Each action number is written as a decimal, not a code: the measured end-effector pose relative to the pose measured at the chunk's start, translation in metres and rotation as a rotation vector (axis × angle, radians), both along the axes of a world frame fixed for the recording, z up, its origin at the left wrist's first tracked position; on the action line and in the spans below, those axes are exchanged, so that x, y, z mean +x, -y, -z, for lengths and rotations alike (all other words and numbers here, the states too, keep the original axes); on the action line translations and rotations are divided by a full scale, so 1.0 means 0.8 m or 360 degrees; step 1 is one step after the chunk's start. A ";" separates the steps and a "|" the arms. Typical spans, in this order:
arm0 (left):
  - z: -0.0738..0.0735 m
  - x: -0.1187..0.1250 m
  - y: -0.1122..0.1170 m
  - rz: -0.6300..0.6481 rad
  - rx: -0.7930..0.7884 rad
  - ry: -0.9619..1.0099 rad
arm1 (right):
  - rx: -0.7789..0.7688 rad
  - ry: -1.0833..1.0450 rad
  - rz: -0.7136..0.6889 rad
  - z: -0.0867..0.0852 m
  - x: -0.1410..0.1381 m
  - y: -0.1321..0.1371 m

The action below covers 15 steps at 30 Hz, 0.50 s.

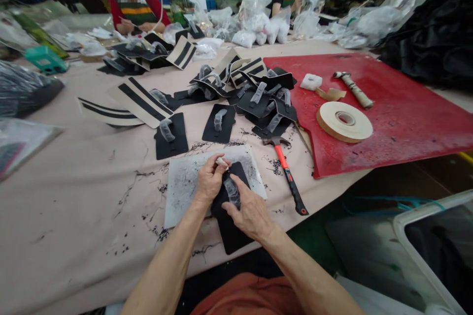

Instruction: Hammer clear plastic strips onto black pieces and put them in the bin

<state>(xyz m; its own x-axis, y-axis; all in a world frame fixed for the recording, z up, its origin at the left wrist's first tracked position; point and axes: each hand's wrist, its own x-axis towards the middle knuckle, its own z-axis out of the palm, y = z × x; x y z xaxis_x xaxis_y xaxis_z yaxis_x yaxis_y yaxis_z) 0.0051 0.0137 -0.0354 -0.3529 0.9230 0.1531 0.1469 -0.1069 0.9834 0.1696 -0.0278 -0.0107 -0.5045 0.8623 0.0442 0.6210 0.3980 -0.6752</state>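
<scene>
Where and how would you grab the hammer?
I'd take the hammer by its black grip, from above with the right hand: it lies uncovered to that hand's right, head pointing away, handle end angled back toward the person.

The flat black panel [233, 232] looks matt and smooth, its curved grey plastic-wrapped handle [232, 192] crinkled and glossy; the broad red sheet [406, 108] (scuffed in places) shines.
</scene>
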 end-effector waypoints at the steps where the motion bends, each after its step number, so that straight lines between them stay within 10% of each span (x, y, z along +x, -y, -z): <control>1: 0.001 0.000 0.001 0.0004 -0.0003 -0.0028 | 0.0012 0.0012 -0.0040 0.000 0.001 0.000; 15: -0.003 -0.005 0.022 -0.0143 -0.0095 0.0340 | 0.0019 0.0282 -0.0201 -0.013 -0.001 0.011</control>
<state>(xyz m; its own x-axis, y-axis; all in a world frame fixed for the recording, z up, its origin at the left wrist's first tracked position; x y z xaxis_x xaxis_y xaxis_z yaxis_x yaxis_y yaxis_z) 0.0009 -0.0038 -0.0326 -0.4524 0.8917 0.0123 -0.0587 -0.0435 0.9973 0.1689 -0.0368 -0.0003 -0.6091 0.7918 -0.0451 0.6745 0.4872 -0.5547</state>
